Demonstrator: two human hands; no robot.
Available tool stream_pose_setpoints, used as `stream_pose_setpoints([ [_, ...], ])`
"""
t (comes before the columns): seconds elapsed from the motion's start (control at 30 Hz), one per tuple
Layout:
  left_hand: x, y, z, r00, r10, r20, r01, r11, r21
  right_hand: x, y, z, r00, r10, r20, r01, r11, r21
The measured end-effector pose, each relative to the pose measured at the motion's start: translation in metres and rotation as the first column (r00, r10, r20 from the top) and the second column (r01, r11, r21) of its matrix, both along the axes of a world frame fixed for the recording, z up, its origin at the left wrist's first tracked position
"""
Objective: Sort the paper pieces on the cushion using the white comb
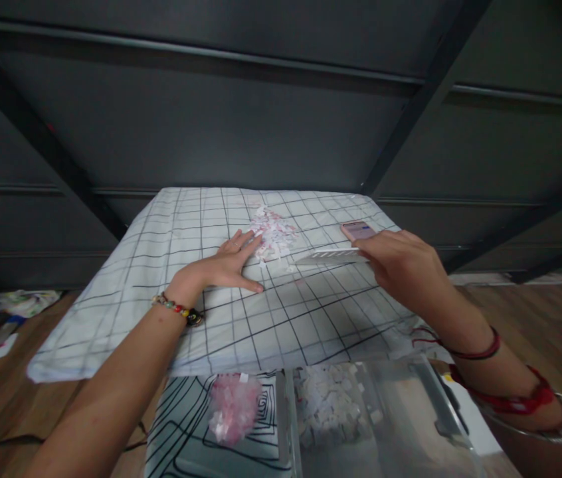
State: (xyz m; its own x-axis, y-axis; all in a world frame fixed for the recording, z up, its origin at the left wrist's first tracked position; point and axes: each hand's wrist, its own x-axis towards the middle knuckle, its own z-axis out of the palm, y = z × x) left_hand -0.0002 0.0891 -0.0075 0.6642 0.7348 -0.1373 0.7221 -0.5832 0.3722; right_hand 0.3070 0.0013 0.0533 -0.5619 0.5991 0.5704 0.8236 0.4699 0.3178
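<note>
Paper scraps: the loose heap of white and pinkish-red paper scraps [276,232] lay on the far half of the cloth-covered table [136,279]; clock directions below were read around this heap, with 12 o'clock at the dark panels [211,126].
Left hand: at 8 o'clock, palm down, the left hand [218,271] had its fingers spread and released, their tips at the heap's near-left edge.
Right hand: towards 3 o'clock, the right hand [405,259] had its fingers grasping one end of a white slatted piece [331,255].
White slatted piece: it reached from the right hand towards the heap, its free end just beside a few stray scraps; whether its lower edge touched the cloth could not be told.
Gathering: the step in hand appeared to be herding the scraps, best done with the left hand as a low wall and the piece's long edge kept flat, in short, slow strokes; a quick stroke might have scattered light paper or snagged the cloth's creases.
Phone: the phone [359,230] lay at 3 o'clock, close beyond the piece, so strokes needed to stay clear of it.
Near side: a pinkish bag [234,405] sat between 6 and 7 o'clock, and a clear bin [410,405] holding pale pieces [333,401] at 5 o'clock.
</note>
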Motion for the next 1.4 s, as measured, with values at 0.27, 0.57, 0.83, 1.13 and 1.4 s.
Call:
stream_pose_setpoints([
  [0.27, 0.001, 0.0, 0.0, 1.0, 0.016, -0.021, -0.016, 1.0, 0.003, 0.003, -0.001, -0.001, 1.0, -0.016, -0.004, 0.016, 1.0, -0.02],
  [0.57, 0.001, 0.0, 0.001, 1.0, 0.014, -0.017, -0.014, 1.0, 0.009, 0.004, 0.003, -0.003, 0.999, -0.041, 0.009, 0.042, 0.998, -0.039],
  [0.83, 0.003, -0.003, 0.005, 0.999, 0.028, -0.043, -0.029, 0.999, -0.014, 0.008, 0.0, -0.001, 1.0, 0.023, -0.007, -0.023, 0.998, -0.054],
  [1.13, 0.003, -0.002, 0.004, 0.999, 0.022, -0.04, -0.023, 1.0, -0.012, 0.009, 0.017, -0.009, 0.997, 0.015, -0.079, -0.014, 1.0, 0.002],
  [1.4, 0.005, -0.004, 0.008, 0.997, 0.025, -0.067, -0.025, 1.0, -0.001, 0.01, 0.009, -0.007, 1.0, -0.002, -0.007, 0.002, 0.999, -0.038],
])
